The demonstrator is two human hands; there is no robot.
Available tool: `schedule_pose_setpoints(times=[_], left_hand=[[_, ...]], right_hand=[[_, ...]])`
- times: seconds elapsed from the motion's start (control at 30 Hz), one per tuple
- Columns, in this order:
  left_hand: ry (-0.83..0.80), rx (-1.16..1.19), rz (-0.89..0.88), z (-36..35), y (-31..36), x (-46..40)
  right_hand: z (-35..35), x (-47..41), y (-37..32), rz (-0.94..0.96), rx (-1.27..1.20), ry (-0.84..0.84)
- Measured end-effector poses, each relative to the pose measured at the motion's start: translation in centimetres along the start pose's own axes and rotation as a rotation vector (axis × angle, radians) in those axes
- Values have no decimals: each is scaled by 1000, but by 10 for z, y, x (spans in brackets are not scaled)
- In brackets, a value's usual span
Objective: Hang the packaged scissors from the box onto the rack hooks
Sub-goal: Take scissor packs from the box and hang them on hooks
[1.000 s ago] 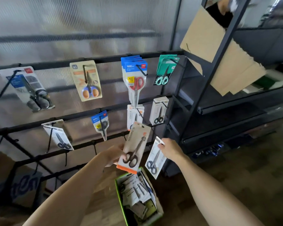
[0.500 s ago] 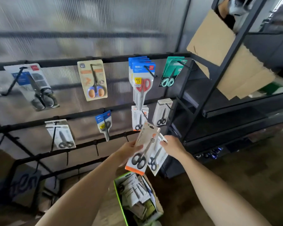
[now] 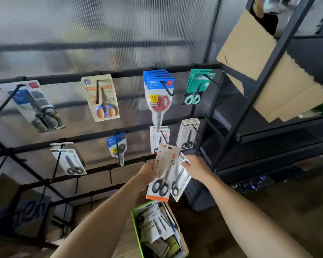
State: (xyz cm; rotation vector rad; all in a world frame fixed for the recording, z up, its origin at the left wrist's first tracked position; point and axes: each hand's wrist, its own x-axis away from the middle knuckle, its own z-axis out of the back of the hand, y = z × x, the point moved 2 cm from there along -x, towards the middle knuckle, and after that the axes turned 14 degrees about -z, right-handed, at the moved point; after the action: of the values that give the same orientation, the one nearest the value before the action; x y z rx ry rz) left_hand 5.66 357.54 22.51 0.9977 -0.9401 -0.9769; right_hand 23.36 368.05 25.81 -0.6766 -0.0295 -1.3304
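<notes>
My left hand (image 3: pixel 147 175) grips a beige and orange scissors pack (image 3: pixel 163 171) with black handles, held upright just below a hook with matching packs (image 3: pixel 158 139) on the middle bar. My right hand (image 3: pixel 197 167) holds a white scissors pack (image 3: pixel 181 180) by its top edge, partly behind the orange pack. Below both hands a green-rimmed box (image 3: pixel 136 226) holds several more packs. The black rack (image 3: pixel 101 73) carries hooks with hung packs: red-handled scissors (image 3: pixel 159 101), mint ones (image 3: pixel 196 88) and white packs (image 3: pixel 188 135).
Further left hang an orange-and-blue pack (image 3: pixel 101 98), a blue pack (image 3: pixel 117 146), and grey packs (image 3: pixel 32 105) (image 3: pixel 69 160). Bare hooks stick out of the lower bar (image 3: pixel 110 175). A black shelf unit (image 3: pixel 250 108) with leaning cardboard (image 3: pixel 265 62) stands at the right.
Both hands have risen toward the middle bar and come closer together; the white pack now sits partly behind the orange one. My view has shifted a little.
</notes>
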Motion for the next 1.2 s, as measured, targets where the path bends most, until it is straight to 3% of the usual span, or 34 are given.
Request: schedule_pose_setpoints(times=[0.7, 0.87, 1.2], left_hand=[[206, -86, 118, -31, -18, -25], [288, -196, 199, -25, -9, -50], [373, -197, 367, -7, -9, -97]], right_hand=[[12, -67, 1, 127, 56, -105], [16, -80, -4, 178, 50, -118], [19, -113, -3, 192, -11, -165]])
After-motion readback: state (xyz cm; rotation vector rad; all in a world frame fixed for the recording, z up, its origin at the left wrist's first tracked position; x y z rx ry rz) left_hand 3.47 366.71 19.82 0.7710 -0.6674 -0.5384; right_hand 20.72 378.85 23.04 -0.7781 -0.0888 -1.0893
